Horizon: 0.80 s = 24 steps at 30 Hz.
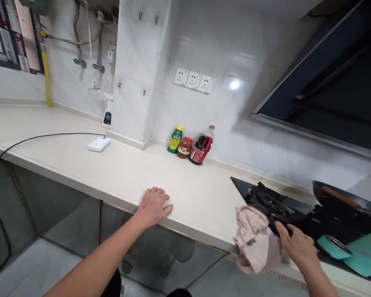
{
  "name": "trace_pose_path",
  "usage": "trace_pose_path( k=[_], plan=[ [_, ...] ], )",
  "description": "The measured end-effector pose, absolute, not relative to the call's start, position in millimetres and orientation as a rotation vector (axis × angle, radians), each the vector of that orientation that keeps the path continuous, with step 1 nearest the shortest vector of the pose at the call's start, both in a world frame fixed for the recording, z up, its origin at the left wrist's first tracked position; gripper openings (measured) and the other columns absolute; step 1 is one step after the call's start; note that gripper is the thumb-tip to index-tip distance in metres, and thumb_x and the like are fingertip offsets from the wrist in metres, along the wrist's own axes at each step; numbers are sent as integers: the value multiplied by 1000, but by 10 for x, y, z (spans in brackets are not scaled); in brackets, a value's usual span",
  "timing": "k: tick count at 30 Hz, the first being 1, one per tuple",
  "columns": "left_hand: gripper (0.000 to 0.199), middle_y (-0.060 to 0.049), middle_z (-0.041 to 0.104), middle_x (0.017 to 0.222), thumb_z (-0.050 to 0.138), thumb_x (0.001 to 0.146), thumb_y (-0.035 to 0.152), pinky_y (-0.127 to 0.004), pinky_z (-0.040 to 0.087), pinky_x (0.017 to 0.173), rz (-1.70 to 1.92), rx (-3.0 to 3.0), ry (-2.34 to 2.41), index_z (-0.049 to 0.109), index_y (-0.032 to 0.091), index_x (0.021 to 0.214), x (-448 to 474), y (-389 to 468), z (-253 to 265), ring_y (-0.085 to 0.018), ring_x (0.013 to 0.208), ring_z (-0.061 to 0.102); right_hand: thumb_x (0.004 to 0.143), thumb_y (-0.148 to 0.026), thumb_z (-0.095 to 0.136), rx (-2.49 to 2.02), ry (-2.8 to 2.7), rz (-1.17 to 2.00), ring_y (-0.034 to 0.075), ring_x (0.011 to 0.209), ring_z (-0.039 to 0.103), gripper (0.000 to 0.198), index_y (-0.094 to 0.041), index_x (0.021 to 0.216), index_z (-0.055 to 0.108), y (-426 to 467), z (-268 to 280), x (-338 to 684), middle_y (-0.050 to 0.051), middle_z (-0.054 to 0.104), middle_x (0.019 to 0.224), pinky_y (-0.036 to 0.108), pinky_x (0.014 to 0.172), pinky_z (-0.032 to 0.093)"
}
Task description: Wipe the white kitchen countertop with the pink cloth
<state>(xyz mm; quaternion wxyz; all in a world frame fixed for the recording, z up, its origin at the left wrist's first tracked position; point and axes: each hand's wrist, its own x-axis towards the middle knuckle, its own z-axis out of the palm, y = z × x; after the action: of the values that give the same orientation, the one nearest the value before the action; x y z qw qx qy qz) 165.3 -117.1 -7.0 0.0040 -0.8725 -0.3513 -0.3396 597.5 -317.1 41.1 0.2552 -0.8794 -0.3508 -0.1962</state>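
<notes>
The left hand (153, 206) lies palm down on the front edge of the counter (111, 173), fingers spread flat and loose, gripping nothing; its bare forearm runs back toward 7 o'clock. The right hand (297, 244) comes in from 5 o'clock, fingers curled around a pinkish cloth (256, 241), which it grips at the cloth's right side. The cloth sits at the counter's front lip, just at 9 o'clock of the hand and at the near left corner of the black hob (267, 200). It is bunched, its long axis running roughly 12 to 6, its lower part drooping over the counter edge.

At 12 o'clock of the left hand, against the wall, stand three bottles: a green one (175, 139) with a yellow label, a red-lidded jar (184, 147), and a dark sauce bottle (202, 147) with a red label; the writing is too small to read. A white power bank (98, 144) with a black cable lies at 10 o'clock. A dark pan (343, 198) rests on the hob at 2 o'clock of the right hand.
</notes>
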Motion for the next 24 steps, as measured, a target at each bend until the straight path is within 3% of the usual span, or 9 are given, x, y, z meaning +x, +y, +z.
trace_pose_path(
  k=[2, 7, 12, 16, 20, 24],
  plan=[
    [18, -8, 69, 108, 63, 90, 34, -45, 43, 92, -1055, -2736, -1086, 72, 22, 100, 1652, -1178, -66, -28, 106, 58, 82, -73, 31, -2423, -877, -535, 48, 102, 65, 92, 0, 125, 65, -3235, 286, 6006, 35, 64, 112, 60, 82, 52],
    [19, -9, 68, 110, 64, 90, 36, -45, 43, 92, -1044, -2725, -1095, 72, 22, 100, 1650, -1185, -74, -29, 107, 57, 84, -79, 30, -2318, -1061, -359, 42, 122, 58, 87, -18, 139, 58, -3323, -84, 5893, 22, 61, 131, 58, 97, 49],
    [19, -9, 67, 111, 65, 91, 35, -45, 43, 91, -1047, -2750, -1075, 71, 22, 103, 1633, -1201, -83, -29, 108, 57, 76, -79, 45, -2434, -1304, -219, 44, 128, 53, 71, -37, 129, 66, -2986, -406, 5683, 14, 61, 135, 65, 94, 47],
    [17, -8, 67, 109, 66, 90, 35, -46, 43, 90, -1045, -2751, -1092, 70, 23, 101, 1639, -1218, -63, -29, 106, 57, 79, -73, 44, -2491, -1385, -276, 43, 135, 47, 69, -34, 133, 64, -2566, -381, 5679, 16, 57, 139, 66, 98, 43],
    [18, -8, 68, 108, 67, 89, 36, -46, 44, 90, -1072, -2750, -1094, 70, 23, 101, 1657, -1218, -48, -28, 105, 57, 81, -62, 46, -2539, -1483, -180, 41, 142, 38, 57, -33, 125, 68, -2047, -159, 5829, 9, 54, 145, 63, 107, 36],
    [23, -8, 68, 111, 66, 90, 38, -46, 46, 93, -1084, -2748, -1151, 70, 22, 105, 1680, -1219, -49, -29, 107, 58, 86, -56, 41, -2631, -1354, -104, 46, 141, 37, 65, -25, 140, 58, -1520, -9, 5794, 20, 44, 152, 69, 106, 34]
  ],
)
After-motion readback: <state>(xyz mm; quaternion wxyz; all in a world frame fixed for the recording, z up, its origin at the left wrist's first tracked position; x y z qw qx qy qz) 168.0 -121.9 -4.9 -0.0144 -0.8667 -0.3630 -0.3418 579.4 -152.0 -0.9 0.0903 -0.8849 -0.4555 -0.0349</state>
